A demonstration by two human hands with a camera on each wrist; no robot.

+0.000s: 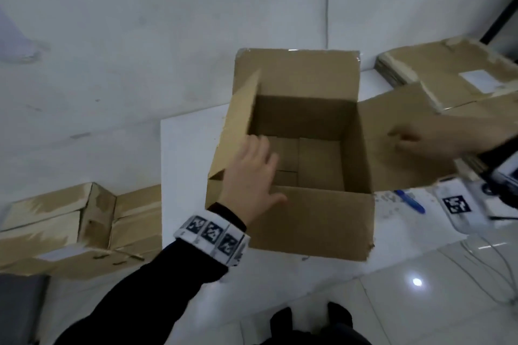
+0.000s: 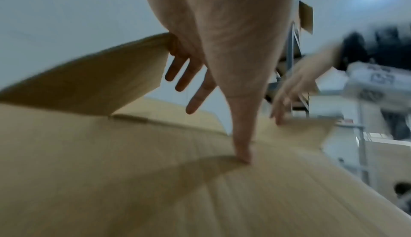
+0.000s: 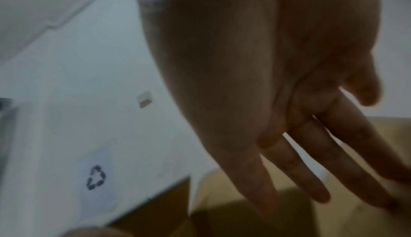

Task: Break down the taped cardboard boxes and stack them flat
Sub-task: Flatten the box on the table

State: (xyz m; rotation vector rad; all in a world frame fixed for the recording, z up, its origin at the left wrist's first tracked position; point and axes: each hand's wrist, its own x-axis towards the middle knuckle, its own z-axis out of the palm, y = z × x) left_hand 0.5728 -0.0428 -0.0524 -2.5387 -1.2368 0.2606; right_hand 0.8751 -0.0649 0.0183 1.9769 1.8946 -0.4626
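An open brown cardboard box stands on the white table, all top flaps spread and its inside empty. My left hand hovers over the box's near-left corner with fingers straight and spread; in the left wrist view the thumb touches the near flap. My right hand lies flat with straight fingers on the right flap, which is folded outward. The right wrist view shows those fingers extended above cardboard. Neither hand holds anything.
Flattened boxes are stacked at the back right of the table. More taped cardboard lies on the floor to the left. A blue pen and a white tagged device sit right of the box.
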